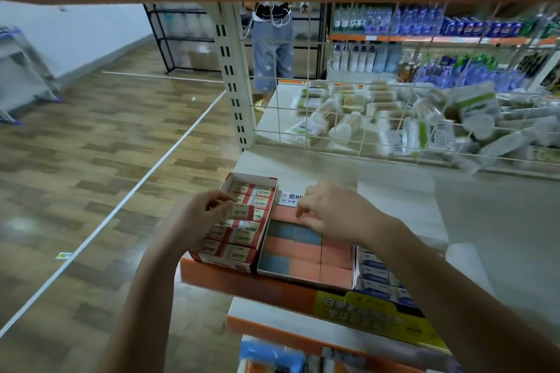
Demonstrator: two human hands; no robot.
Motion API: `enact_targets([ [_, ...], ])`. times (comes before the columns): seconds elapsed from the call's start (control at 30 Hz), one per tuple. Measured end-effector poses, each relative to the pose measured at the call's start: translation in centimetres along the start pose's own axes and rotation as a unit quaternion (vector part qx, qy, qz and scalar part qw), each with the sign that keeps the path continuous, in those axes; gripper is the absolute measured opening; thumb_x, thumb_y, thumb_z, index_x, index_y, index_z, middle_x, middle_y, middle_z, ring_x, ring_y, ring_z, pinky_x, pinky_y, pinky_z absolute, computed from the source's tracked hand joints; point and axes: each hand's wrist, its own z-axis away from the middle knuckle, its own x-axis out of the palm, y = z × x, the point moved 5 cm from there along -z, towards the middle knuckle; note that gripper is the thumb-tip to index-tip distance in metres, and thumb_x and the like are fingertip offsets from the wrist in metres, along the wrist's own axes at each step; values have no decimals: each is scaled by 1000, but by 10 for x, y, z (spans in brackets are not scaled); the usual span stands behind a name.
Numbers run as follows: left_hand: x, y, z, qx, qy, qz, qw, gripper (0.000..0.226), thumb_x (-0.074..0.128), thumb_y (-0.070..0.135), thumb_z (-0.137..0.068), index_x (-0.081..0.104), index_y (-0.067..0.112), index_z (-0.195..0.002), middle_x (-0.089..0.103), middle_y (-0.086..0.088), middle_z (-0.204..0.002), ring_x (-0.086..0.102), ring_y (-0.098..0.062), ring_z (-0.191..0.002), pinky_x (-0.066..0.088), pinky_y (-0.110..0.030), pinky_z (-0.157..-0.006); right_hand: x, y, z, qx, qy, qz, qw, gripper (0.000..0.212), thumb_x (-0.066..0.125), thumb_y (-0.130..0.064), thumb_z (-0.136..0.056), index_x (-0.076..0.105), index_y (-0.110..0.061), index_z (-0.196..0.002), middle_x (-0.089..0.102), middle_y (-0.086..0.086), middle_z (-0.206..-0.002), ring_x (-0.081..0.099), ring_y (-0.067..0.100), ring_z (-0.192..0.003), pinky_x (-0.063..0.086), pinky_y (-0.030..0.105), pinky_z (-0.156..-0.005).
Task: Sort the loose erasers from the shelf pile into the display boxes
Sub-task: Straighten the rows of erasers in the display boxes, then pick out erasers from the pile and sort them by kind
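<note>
Mostly, I judge this well along: the eraser (242,211) I'm tracking is pinched by its near end in my left hand (194,218) and hangs over the middle rows of the red box (239,221), which already holds rows of sleeved erasers with only a little bare floor showing at its far, 12 o'clock end. At 3 o'clock from it, touching side to side, the pink-and-blue box (303,248) looks packed edge to edge; my right hand (330,215) sits over its far end, fingers curled down onto the pink blocks, and I cannot tell whether it pinches one or just presses them level. Further toward 3 o'clock a third box (378,275) of blue-printed erasers sits at the shelf edge, part-covered by my right forearm. What is left, as I read it, is seating this one eraser and filling the far gap. No loose pile shows anywhere on the shelf (394,191), so I can't say how many remain. The label card (289,198) behind the boxes is half hidden by my fingers. Beyond the wire grid (333,118), at 1 o'clock, the packets are blurred, and a person (272,48) stands in the aisle, cut off by the shelf above.
</note>
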Motion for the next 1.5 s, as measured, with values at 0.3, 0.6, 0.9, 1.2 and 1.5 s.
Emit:
enact_targets([
  [0.3,12,20,-2,37,-53,-102,993,12,56,31,-91,64,40,-91,64,19,-75,61,-4,-69,47,-23,-56,3,1,-2,10,3,-11,1000,23,45,-32,-96,62,-22,-108,56,-1,-111,47,17,-106,34,28,-87],
  [0.6,26,32,4,74,27,-213,974,18,55,30,-91,69,27,-103,63,4,-106,49,-14,-97,35,-25,-70,10,4,-4,20,-3,-35,999,22,47,-31,-95,61,-19,-106,54,1,-108,48,18,-104,38,32,-93],
  [0.9,31,96,-14,162,30,-226,960,26,54,38,-90,61,28,-113,61,3,-110,54,-17,-102,45,-31,-78,-14,33,17,56,70,-53,995,27,50,-31,-93,59,-22,-117,55,-3,-118,48,15,-110,38,30,-92],
  [1.2,158,281,-24,431,-60,-179,882,36,52,37,-90,56,23,-123,58,-4,-121,52,-25,-112,42,-36,-93,-51,148,140,302,176,-12,937,34,56,-27,-91,54,-19,-123,52,1,-127,48,18,-117,41,33,-97],
  [1.5,315,426,23,537,-162,-240,793,43,48,44,-91,49,22,-128,49,-4,-131,50,-24,-117,43,-38,-92,-34,253,317,507,142,-12,850,38,53,-28,-92,50,-15,-128,46,7,-131,43,24,-123,39,37,-101],
])
